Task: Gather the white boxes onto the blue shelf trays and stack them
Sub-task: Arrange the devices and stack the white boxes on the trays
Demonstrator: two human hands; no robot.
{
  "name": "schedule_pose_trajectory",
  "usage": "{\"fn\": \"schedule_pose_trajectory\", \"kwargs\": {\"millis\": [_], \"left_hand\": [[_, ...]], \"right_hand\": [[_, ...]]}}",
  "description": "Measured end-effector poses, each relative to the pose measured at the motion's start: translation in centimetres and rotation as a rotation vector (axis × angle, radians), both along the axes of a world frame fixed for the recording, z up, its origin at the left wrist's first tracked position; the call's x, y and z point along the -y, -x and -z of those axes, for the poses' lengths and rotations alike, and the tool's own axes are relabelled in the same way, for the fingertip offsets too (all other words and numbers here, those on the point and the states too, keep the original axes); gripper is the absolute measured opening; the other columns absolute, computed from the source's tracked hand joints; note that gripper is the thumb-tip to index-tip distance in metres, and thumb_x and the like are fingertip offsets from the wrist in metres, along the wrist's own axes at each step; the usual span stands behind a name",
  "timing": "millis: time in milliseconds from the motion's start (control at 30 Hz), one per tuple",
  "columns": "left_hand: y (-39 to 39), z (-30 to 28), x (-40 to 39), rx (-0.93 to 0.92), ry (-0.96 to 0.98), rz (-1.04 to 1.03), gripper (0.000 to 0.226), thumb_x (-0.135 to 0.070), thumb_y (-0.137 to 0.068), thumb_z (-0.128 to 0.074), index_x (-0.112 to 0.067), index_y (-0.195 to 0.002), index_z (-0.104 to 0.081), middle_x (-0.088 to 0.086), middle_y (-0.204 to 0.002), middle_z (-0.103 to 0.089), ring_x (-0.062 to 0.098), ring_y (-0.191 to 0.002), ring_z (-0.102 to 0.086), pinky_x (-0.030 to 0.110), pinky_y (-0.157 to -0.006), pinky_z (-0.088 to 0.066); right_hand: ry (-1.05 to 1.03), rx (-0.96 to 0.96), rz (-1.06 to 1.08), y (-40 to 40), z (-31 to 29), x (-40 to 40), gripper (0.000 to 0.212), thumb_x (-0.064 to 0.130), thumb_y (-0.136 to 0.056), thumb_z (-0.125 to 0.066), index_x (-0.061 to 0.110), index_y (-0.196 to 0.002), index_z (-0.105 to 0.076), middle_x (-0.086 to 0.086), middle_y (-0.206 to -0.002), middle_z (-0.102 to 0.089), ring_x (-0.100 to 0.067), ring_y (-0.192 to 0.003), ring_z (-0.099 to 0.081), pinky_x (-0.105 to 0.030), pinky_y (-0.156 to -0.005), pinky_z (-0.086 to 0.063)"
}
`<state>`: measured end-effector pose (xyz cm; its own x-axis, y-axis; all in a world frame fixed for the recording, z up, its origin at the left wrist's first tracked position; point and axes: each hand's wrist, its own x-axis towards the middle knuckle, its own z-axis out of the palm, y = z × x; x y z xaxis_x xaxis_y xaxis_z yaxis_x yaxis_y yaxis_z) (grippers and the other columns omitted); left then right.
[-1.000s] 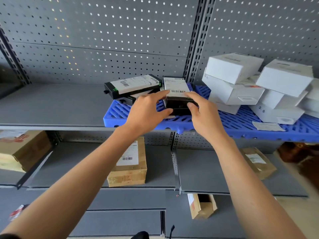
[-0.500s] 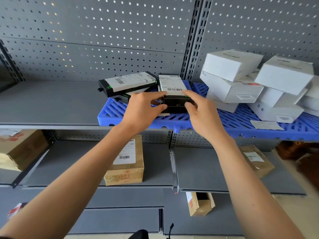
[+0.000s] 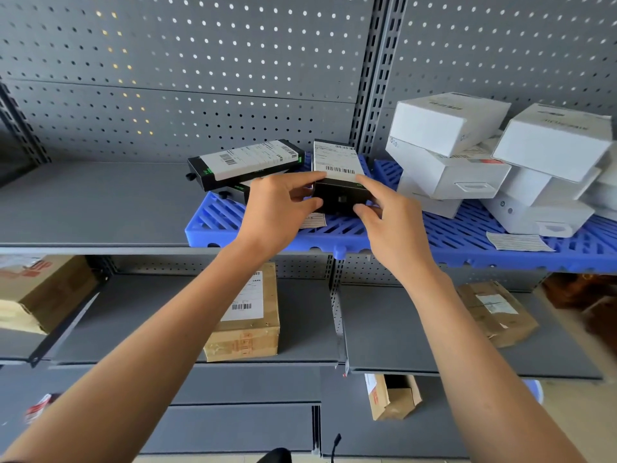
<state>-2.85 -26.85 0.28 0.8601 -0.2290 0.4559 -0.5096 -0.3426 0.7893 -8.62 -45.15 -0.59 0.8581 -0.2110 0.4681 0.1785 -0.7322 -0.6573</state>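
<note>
Black box [image 3: 340,192] on blue tray [image 3: 450,235], gripped between left hand [image 3: 280,212], right hand [image 3: 390,225]

Counts, approx where piles hide things:

- Hands: 2, left [image 3: 278,208] and right [image 3: 390,222].
- Black boxes w/ white labels: 3 visible. One at centre [image 3: 339,182], one angled at left [image 3: 247,162], one mostly hidden under that [image 3: 235,192].
- White boxes: at least 6 in 2 piles on the right. Top ones at [image 3: 447,121] and [image 3: 554,138]; more cut off at frame edge, exact no. can't tell.
- Blue trays: 2, left [image 3: 213,222] and right [image 3: 467,235].
- Loose paper slips on trays: 2, [image 3: 314,220] and [image 3: 517,242].
- Brown cardboard boxes on lower shelves: 4, at [image 3: 247,315], [image 3: 36,289], [image 3: 494,309], [image 3: 390,396].
</note>
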Motion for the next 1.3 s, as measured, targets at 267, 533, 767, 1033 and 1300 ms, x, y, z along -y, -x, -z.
{"fn": "schedule_pose_trajectory", "kwargs": {"millis": [267,533,767,1033,1300], "left_hand": [[-0.3,-0.2,0.7,-0.036,0.029,0.012,0.042,-0.009,-0.085,-0.079,-0.024,-0.124,-0.072,-0.005,-0.106,-0.075,-0.001,-0.096,-0.07,0.019,-0.095,-0.054],[-0.9,0.3,0.8,-0.05,0.013,0.005,0.04,-0.007,-0.085,-0.079,-0.02,-0.122,-0.074,-0.006,-0.1,-0.076,0.011,-0.09,-0.074,0.023,-0.087,-0.058],[-0.9,0.4,0.8,-0.044,0.026,0.002,0.04,-0.006,-0.086,-0.078,-0.02,-0.123,-0.073,-0.008,-0.104,-0.075,-0.003,-0.092,-0.071,0.016,-0.09,-0.055],[-0.9,0.5,0.8,-0.011,0.014,-0.013,0.038,-0.008,-0.085,-0.079,-0.022,-0.121,-0.074,-0.005,-0.1,-0.076,0.001,-0.089,-0.072,0.017,-0.088,-0.056],[-1.5,0.9,0.9,0.132,-0.06,-0.037,0.039,-0.014,-0.084,-0.08,-0.021,-0.123,-0.073,-0.007,-0.113,-0.073,0.001,-0.101,-0.066,0.014,-0.091,-0.052]], "right_hand": [[-0.041,0.033,-0.009,-0.2,-0.4,0.5,0.043,0.015,-0.1,-0.059,0.019,-0.143,-0.056,-0.002,-0.09,-0.072,-0.022,-0.068,-0.058,-0.022,-0.064,-0.048],[0.023,0.021,-0.002,-0.8,-0.1,0.6,0.043,0.009,-0.101,-0.056,0.016,-0.143,-0.055,0.006,-0.098,-0.056,0.015,-0.061,-0.045,0.0,-0.063,-0.035],[0.051,0.045,-0.001,-1.1,0.4,0.4,0.046,0.009,-0.1,-0.058,0.018,-0.145,-0.053,-0.003,-0.13,-0.065,-0.007,-0.089,-0.057,-0.021,-0.086,-0.05],[0.062,0.067,0.028,-0.9,0.7,0.0,0.048,0.008,-0.098,-0.061,0.016,-0.145,-0.053,0.0,-0.135,-0.062,-0.009,-0.113,-0.059,-0.01,-0.095,-0.043],[0.131,0.093,0.022,-1.0,0.8,-0.1,0.048,0.012,-0.097,-0.064,0.012,-0.144,-0.053,-0.003,-0.147,-0.052,-0.021,-0.126,-0.054,-0.031,-0.107,-0.045]]}}
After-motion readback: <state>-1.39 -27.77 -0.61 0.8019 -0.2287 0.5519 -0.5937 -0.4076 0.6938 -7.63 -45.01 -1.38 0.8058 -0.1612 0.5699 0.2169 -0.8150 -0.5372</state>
